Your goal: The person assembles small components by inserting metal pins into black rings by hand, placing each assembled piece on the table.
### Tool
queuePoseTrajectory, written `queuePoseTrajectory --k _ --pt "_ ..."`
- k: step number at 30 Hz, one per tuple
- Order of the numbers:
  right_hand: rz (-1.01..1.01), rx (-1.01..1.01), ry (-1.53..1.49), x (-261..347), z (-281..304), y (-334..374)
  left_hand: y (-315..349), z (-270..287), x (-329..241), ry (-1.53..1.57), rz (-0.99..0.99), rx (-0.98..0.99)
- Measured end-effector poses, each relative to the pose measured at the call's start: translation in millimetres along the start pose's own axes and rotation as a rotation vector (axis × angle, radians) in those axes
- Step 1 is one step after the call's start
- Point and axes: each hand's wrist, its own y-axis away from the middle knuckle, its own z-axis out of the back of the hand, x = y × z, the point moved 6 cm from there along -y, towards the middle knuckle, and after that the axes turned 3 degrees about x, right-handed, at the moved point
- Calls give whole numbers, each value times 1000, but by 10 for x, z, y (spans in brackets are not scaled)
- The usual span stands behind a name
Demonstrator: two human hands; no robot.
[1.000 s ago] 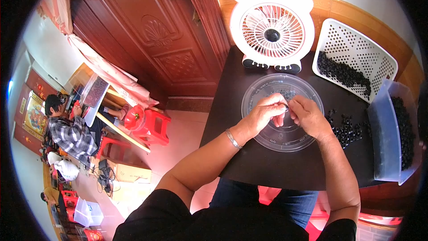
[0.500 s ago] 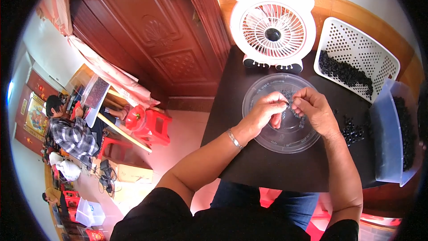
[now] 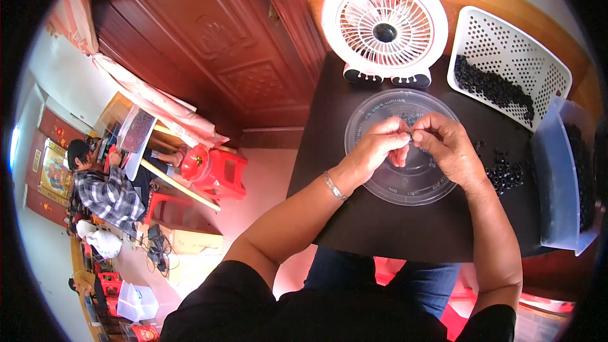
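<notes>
My left hand (image 3: 382,144) and my right hand (image 3: 448,152) meet above a clear round plastic tray (image 3: 402,197). Both are closed, thumbs against fingers, around a tiny dark piece (image 3: 410,135); my fingers cover most of it, so its exact kind does not show. Behind my fingertips, small grey spring-like pieces (image 3: 408,117) lie in the tray. Loose small black ring-like parts (image 3: 503,175) are spread on the dark table (image 3: 373,234) to the right of my right hand.
A white animal-shaped fan (image 3: 385,31) stands behind the tray. At the right are a white perforated basket (image 3: 500,41) and a translucent bluish bin (image 3: 552,183), both holding black parts. A red stool (image 3: 225,174) and a seated person (image 3: 107,193) are off to the left.
My fingertips have come together, with the right hand closing in on the left at the tiny piece. The whole view has shifted slightly, so the table sits higher in the picture.
</notes>
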Motion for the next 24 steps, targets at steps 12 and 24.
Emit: queuePoseTrajectory --k 12,24 --pt "-45 17 -2 -20 49 -7 13 -70 -81 -144 -74 53" --pt "-232 135 -433 -141 14 2 108 -237 -149 178 -124 132"
